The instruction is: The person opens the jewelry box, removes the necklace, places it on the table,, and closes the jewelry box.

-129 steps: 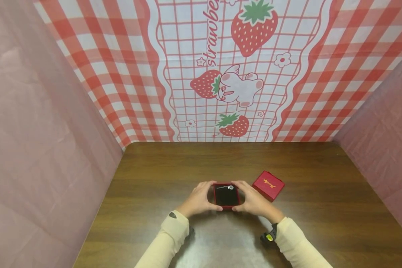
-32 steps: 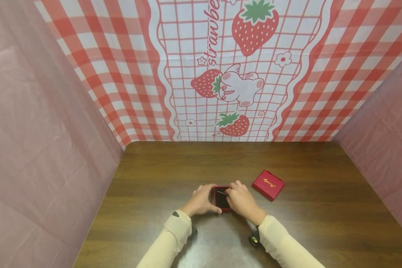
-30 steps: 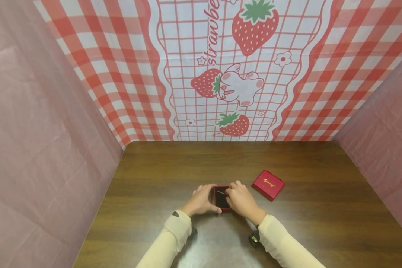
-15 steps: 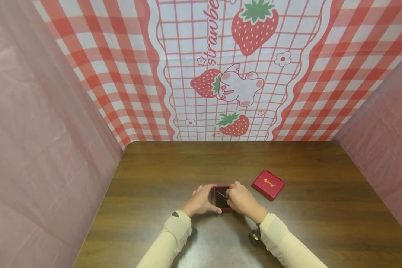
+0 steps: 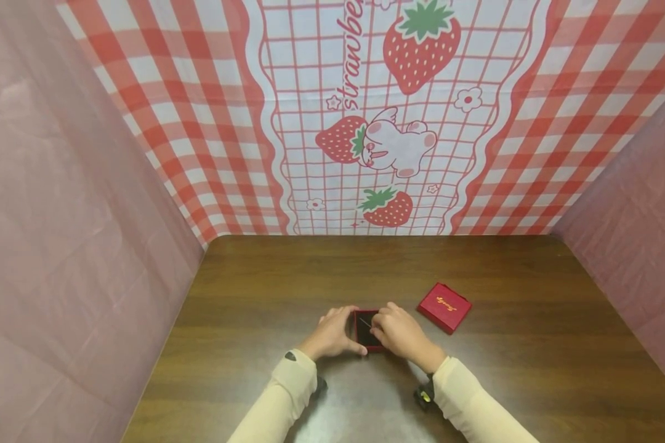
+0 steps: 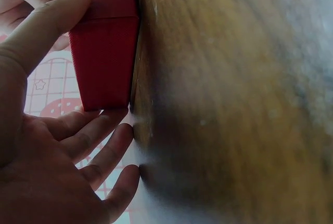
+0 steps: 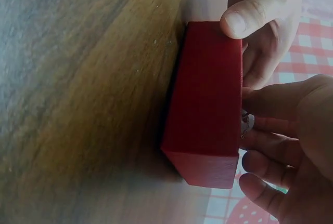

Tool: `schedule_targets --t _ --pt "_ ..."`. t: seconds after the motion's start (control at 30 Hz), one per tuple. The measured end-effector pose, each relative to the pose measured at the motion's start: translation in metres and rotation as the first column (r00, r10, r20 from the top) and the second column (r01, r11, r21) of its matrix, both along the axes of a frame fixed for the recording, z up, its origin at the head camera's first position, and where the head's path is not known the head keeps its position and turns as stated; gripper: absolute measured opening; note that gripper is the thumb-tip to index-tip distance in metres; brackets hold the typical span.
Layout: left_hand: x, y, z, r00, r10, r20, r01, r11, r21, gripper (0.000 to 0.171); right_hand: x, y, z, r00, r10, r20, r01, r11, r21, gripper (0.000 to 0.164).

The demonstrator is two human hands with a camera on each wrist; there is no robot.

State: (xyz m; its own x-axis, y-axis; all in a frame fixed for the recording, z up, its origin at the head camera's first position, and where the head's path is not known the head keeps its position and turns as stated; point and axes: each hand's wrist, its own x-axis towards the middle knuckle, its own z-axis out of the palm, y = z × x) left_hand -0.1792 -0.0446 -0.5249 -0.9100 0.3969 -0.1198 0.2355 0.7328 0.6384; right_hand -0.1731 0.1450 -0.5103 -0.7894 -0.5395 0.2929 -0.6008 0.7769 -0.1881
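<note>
A small red jewelry box [image 5: 363,339] with a black lining sits on the table. My left hand [image 5: 329,333] grips its left side, thumb at the near corner and fingers at the far one; the left wrist view shows the thumb on the red wall [image 6: 104,60]. My right hand [image 5: 400,330] reaches over the box's right part with curled fingers. Between its thumb and fingers it pinches a silver necklace [image 5: 364,322], whose thin chain slants across the lining. In the right wrist view a bit of chain and a pale pendant [image 7: 247,122] show at the fingertips; the rest is hidden.
The red lid [image 5: 445,307] with gold lettering lies on the brown wooden table [image 5: 266,271], right of and behind the box. A strawberry-print cloth [image 5: 388,141] hangs behind the table, and pink cloths [image 5: 88,215] hang at both sides.
Earlier both hands held the box's sides with the pendant in view. My right hand has since moved over the box and taken hold of the necklace; the chain's slant has grown steeper.
</note>
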Motion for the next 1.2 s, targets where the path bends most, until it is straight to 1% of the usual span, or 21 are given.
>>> schedule_targets --t 0.3,0.5,0.6,0.73,0.87,1.1,1.2 --pt "0.0 0.0 -0.001 1.0 0.002 -0.004 -0.002 1.0 0.0 0.092 0.003 -0.002 0.004 1.0 0.016 0.011 -0.015 0.999 -0.036 0.012" --pt "-0.001 0.001 -0.002 1.0 -0.002 -0.002 0.002 1.0 -0.004 0.091 0.007 -0.002 0.011 0.999 0.031 0.019 -0.03 0.999 -0.045 0.011" --pt "0.0 0.001 -0.001 1.0 -0.003 -0.015 0.003 1.0 -0.005 0.092 0.009 -0.003 0.014 0.999 0.039 0.023 -0.038 0.998 -0.058 0.011" --pt "0.001 0.001 0.0 1.0 0.0 -0.023 0.0 1.0 -0.001 0.091 0.011 -0.003 0.019 0.998 0.053 0.013 -0.052 0.996 -0.074 0.011" --pt "0.001 0.001 0.001 1.0 0.003 -0.015 -0.003 1.0 0.003 0.091 0.013 -0.003 0.024 0.998 0.064 -0.003 -0.064 0.995 -0.082 0.012" --pt "0.001 0.001 0.001 1.0 0.002 -0.022 -0.002 1.0 0.007 0.09 0.016 -0.003 0.031 0.998 0.062 0.005 -0.061 0.995 -0.085 0.012" --pt "0.001 0.001 0.001 1.0 0.004 -0.015 -0.003 1.0 0.01 0.09 0.017 -0.004 0.034 0.998 0.059 0.009 -0.058 0.995 -0.086 0.011"
